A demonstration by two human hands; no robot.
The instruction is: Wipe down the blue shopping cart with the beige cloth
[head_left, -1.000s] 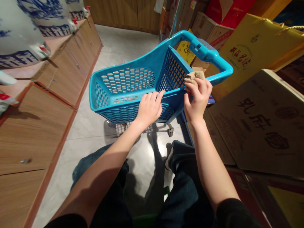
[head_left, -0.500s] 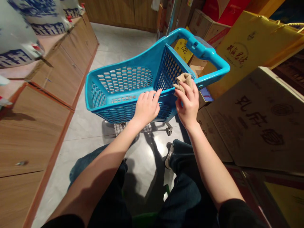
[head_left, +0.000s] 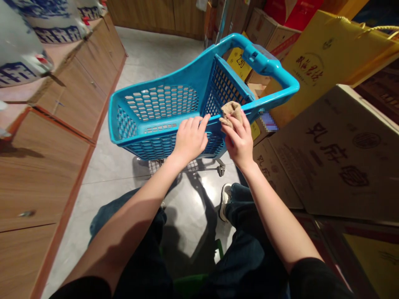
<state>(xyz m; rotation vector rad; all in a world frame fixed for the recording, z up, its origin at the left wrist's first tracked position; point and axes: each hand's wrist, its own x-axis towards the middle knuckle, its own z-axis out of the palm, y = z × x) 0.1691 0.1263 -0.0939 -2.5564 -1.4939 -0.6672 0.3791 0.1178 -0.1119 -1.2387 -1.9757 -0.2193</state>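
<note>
A blue plastic shopping cart (head_left: 183,77) stands side-on before me, its handle up at the right. My left hand (head_left: 190,139) grips the cart's near rim, fingers curled over the top edge. A crumpled tan cloth (head_left: 231,111) is pinched in my right hand (head_left: 241,143), against the same rim a little further right, near the handle end. The basket's latticed walls and inside floor show, with nothing lying in it. The palm side of both hands is hidden.
Wooden cabinets (head_left: 56,166) with blue-and-white jars (head_left: 56,20) on top line the left. Stacked cartons (head_left: 343,153) and a yellow gift bag (head_left: 311,66) crowd the right, close to the handle. A yellow price sign (head_left: 239,62) stands behind the cart. A green object (head_left: 190,286) is below me.
My right hand has slid the cloth left and slightly down along the near rim, closer to my left hand. My left hand stays on the rim. The view has shifted slightly.
</note>
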